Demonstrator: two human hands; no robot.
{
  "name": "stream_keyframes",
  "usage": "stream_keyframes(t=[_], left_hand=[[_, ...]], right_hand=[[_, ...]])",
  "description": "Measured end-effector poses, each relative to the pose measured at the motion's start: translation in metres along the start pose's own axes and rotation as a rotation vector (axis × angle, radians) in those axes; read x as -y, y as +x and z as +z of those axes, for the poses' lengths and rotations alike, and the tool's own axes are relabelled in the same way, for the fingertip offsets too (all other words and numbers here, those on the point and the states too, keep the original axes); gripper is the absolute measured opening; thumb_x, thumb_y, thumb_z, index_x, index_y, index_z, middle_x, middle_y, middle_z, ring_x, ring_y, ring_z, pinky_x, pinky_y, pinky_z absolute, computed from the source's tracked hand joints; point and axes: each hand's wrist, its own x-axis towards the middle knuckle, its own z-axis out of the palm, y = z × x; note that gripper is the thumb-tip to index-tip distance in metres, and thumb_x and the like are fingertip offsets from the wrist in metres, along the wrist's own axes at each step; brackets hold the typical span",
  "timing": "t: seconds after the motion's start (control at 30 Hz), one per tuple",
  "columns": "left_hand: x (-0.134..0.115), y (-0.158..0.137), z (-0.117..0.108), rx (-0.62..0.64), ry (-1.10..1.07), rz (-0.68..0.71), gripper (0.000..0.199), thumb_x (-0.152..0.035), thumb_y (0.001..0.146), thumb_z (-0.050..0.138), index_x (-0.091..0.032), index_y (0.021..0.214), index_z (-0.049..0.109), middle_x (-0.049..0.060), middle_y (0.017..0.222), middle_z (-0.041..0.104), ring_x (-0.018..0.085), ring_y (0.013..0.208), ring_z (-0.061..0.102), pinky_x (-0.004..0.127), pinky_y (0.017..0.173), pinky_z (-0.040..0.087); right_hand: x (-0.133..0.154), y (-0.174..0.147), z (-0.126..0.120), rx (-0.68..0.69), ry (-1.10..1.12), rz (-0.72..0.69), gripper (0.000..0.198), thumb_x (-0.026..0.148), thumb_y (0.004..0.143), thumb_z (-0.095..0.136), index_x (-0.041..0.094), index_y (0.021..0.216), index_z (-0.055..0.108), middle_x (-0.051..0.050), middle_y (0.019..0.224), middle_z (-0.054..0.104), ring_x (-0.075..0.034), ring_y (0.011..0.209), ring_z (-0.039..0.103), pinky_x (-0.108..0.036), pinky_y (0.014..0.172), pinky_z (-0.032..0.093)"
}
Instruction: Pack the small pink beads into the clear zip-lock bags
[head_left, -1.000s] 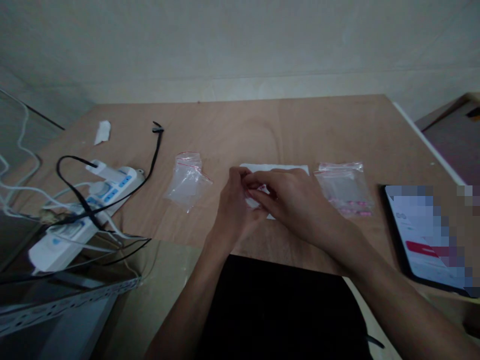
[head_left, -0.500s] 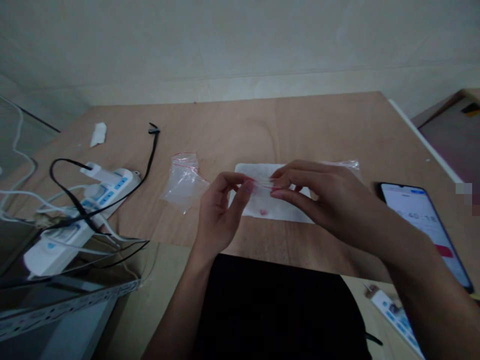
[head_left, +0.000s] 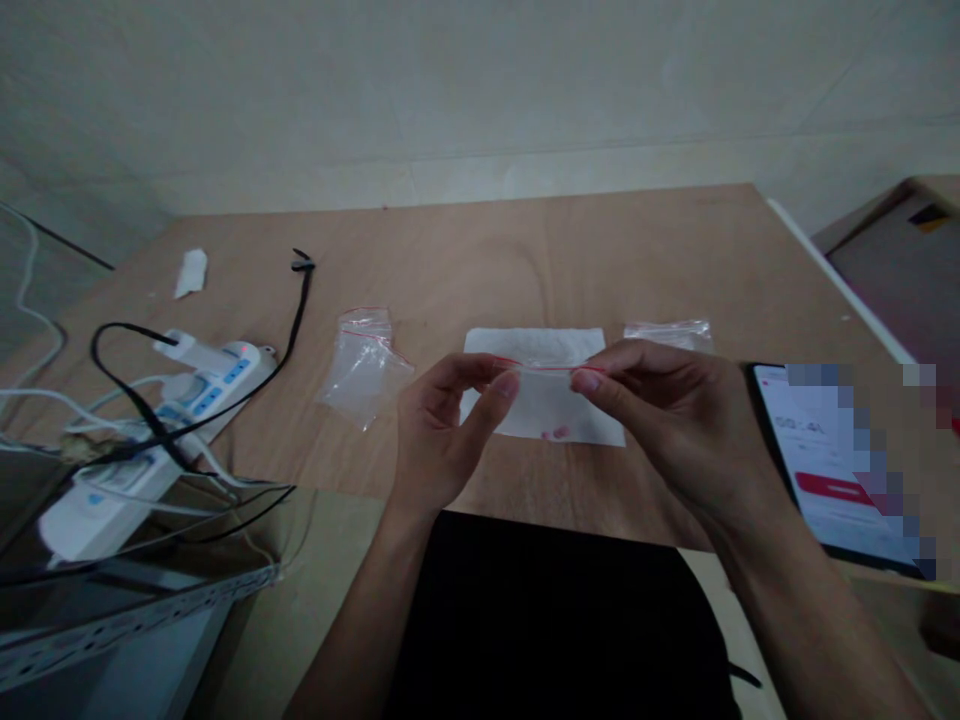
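A clear plastic zip bag with a red line along its top [head_left: 547, 369] is stretched between my two hands. My left hand [head_left: 454, 430] pinches one end of the top edge between thumb and fingers. At the other end, my right hand [head_left: 667, 425] has the same kind of pinch. Behind and below the bag, a white sheet [head_left: 532, 343] lies on the table. Small pinkish-red marks [head_left: 559, 433] show near the sheet's lower edge; whether they are on the sheet or the bag, I cannot tell.
Clear zip bags lie to the left [head_left: 367, 365] and the right [head_left: 667, 335] of the sheet. A phone [head_left: 832, 470] rests at the table's right side. On the left are a power strip [head_left: 150, 460] with tangled cables and a white scrap [head_left: 191, 272].
My right hand has shifted right and turned, drawing its fingertips away from the left ones. The bag's top edge now spans a wider gap. The left hand has barely moved.
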Motion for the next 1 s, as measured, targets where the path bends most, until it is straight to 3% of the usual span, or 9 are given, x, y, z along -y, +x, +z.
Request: stream_keyframes(t=[0.1,0.33,0.53,0.83,1.0], left_hand=[[-0.002,0.002,-0.002,0.061,0.015,-0.029,0.008,-0.028,0.075,0.074,-0.02,0.076,0.071,0.001,0.076,0.074,0.013,0.069,0.067,0.027,0.069,0.056],[-0.001,-0.001,0.0,0.005,-0.003,-0.036,0.014,-0.032,0.075,0.074,-0.02,0.07,0.068,0.001,0.072,0.072,0.015,0.07,0.068,0.029,0.068,0.057],[-0.003,-0.001,0.001,0.103,-0.033,-0.075,0.009,-0.028,0.074,0.075,-0.02,0.076,0.071,0.002,0.078,0.074,0.015,0.072,0.067,0.029,0.069,0.056],[-0.006,-0.003,0.002,0.051,0.042,-0.079,0.009,-0.026,0.074,0.075,-0.02,0.069,0.071,0.001,0.069,0.073,0.014,0.068,0.067,0.028,0.069,0.055],[-0.002,-0.005,0.002,0.187,-0.021,-0.133,0.008,-0.027,0.073,0.076,-0.02,0.077,0.075,0.002,0.077,0.077,0.016,0.074,0.069,0.029,0.071,0.056]], right_hand=[[0.001,0.0,-0.002,-0.002,-0.04,-0.012,0.007,0.028,0.074,0.078,0.023,0.072,0.074,0.0,0.073,0.072,-0.015,0.068,0.063,-0.03,0.065,0.05],[-0.002,-0.004,0.007,0.051,0.104,0.075,0.006,0.028,0.074,0.077,0.023,0.075,0.074,0.0,0.076,0.074,-0.014,0.069,0.065,-0.028,0.064,0.054],[-0.005,-0.007,0.011,0.03,0.122,0.036,0.004,0.023,0.073,0.078,0.022,0.073,0.075,0.0,0.072,0.073,-0.013,0.066,0.063,-0.026,0.061,0.05],[-0.011,-0.01,0.012,0.014,0.202,0.055,0.004,0.026,0.074,0.079,0.024,0.072,0.075,0.001,0.073,0.074,-0.012,0.068,0.065,-0.025,0.065,0.051],[-0.011,-0.011,0.01,0.02,0.173,0.017,0.008,0.026,0.073,0.08,0.022,0.069,0.074,0.002,0.067,0.072,-0.011,0.064,0.063,-0.024,0.063,0.051]])
